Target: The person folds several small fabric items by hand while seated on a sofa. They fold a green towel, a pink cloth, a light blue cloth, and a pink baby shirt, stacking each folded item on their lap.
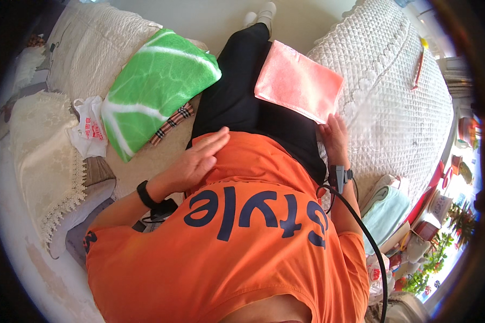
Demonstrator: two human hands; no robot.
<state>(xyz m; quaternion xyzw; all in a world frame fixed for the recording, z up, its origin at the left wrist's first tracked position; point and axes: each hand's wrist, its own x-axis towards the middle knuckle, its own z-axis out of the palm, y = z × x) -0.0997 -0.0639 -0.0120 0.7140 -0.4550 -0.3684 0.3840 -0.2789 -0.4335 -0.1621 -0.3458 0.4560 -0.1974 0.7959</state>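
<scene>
A folded pink towel (299, 82) lies across my right thigh, over black trousers (236, 80). At its near right corner is my right hand (334, 133), fingertips and thumb against the cloth's edge. Whether they pinch the corner is unclear. My left hand (200, 161) is beside the waist of my orange T-shirt (226, 262), holding nothing, thumb apart from the fingers. Left of my legs rests a green towel (157, 89) with a white vein pattern, partly covering a checked cloth (171, 123) on the seat.
To my right, a white quilted cover (388, 101) bears a thin red stick (419, 68) with a yellow end. A pale mint folded cloth (386, 216) sits nearer me. A black cable (363, 230) runs by my right arm. At left are a white plastic bag (89, 127) and lace-edged cloth (48, 157).
</scene>
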